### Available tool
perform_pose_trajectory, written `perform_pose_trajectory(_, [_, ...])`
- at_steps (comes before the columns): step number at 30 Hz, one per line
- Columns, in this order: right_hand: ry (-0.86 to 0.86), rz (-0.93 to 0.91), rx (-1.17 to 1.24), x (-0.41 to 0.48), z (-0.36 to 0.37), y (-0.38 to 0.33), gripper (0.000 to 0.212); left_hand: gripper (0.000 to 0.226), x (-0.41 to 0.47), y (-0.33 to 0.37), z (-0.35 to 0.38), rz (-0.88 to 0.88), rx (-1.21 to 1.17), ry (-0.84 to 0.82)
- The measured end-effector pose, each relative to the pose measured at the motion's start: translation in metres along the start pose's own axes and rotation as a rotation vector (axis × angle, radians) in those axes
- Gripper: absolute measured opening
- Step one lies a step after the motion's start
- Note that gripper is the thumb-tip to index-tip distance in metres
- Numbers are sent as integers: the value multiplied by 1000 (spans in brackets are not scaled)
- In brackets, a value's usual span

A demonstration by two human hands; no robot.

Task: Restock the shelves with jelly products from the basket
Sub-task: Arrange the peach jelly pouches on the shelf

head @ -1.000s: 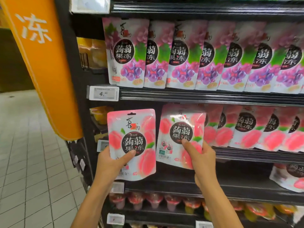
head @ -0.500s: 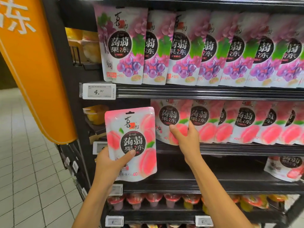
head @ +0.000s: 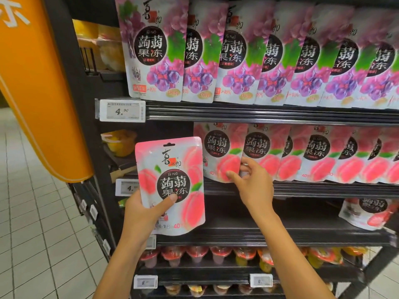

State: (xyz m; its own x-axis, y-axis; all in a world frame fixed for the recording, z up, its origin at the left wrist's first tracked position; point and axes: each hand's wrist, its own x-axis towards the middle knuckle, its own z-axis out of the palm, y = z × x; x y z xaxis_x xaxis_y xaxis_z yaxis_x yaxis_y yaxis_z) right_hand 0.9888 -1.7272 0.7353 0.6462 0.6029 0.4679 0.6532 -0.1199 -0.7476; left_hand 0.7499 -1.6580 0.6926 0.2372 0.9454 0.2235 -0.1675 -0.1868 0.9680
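Your left hand (head: 140, 214) and your right hand (head: 254, 186) are both bare, right down to the wrists. Your left forearm (head: 124, 262) and your right forearm (head: 287, 255) are bare as well — uncovered all the way to the bottom edge of the view, where they pass out of sight. Both forearms look slim and smooth, and each narrows toward its wrist. The nail on your left thumb (head: 167, 201) is cut short and plain. The nails on your right fingers (head: 251, 164) are too blurred to judge — only the rounded tips can be made out.
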Motion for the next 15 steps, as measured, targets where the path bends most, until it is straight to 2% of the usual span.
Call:
perform_pose_trajectory(7, [-61, 14, 33, 9, 10, -2, 30, 58, -1, 6, -2, -34, 40, 18])
perform_pose_trajectory(13, [-16, 12, 40, 6, 3, 8, 44, 60, 2, 13, 3, -36, 40, 25])
perform_pose_trajectory(15, [33, -17, 61, 5, 0, 8, 41, 59, 3, 16, 7, -37, 35, 18])
